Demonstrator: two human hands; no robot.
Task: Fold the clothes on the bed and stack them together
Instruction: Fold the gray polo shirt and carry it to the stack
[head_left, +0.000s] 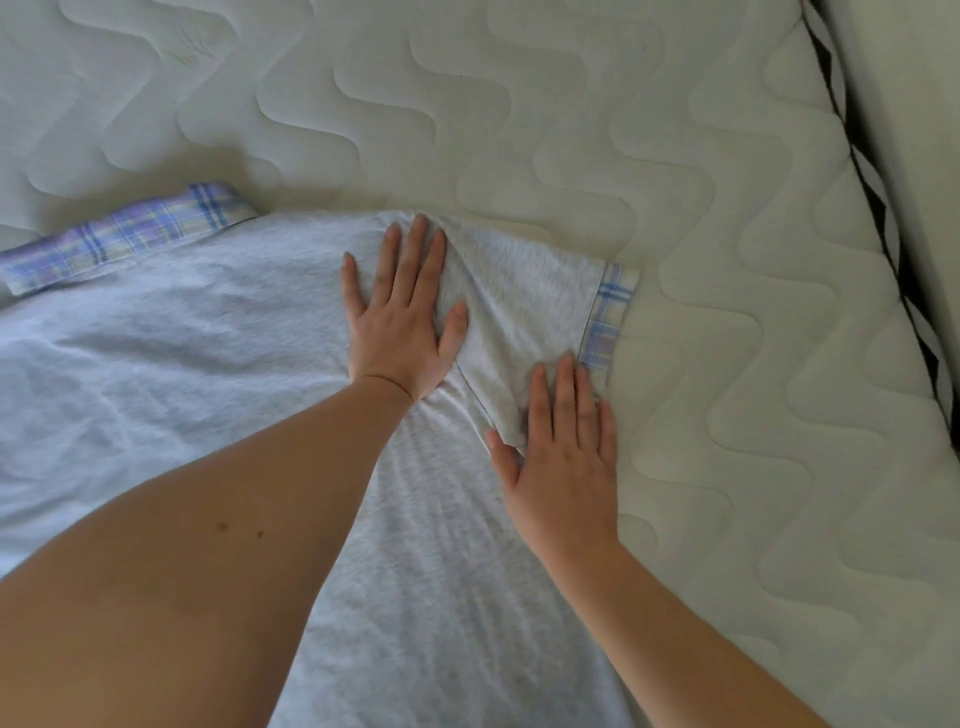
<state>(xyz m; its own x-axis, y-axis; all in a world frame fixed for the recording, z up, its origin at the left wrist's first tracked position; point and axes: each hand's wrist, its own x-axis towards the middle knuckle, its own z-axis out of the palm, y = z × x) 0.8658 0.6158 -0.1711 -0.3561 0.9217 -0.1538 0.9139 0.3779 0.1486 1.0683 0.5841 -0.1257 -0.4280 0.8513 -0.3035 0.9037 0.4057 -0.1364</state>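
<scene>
A light grey shirt (171, 358) with a blue plaid collar (119, 236) and a plaid sleeve cuff (608, 317) lies spread flat on the white quilted mattress (519, 114). My left hand (400, 317) presses flat on the shoulder of the shirt, fingers straight. My right hand (563, 452) lies flat on the lower edge of the short sleeve (524, 306), fingers straight and reaching toward the cuff. Neither hand grips the cloth. My left forearm hides part of the shirt's body.
The mattress runs up and right beyond the shirt. Its right edge has black-and-white piping (883, 208), and a pale surface (914, 78) lies past that edge.
</scene>
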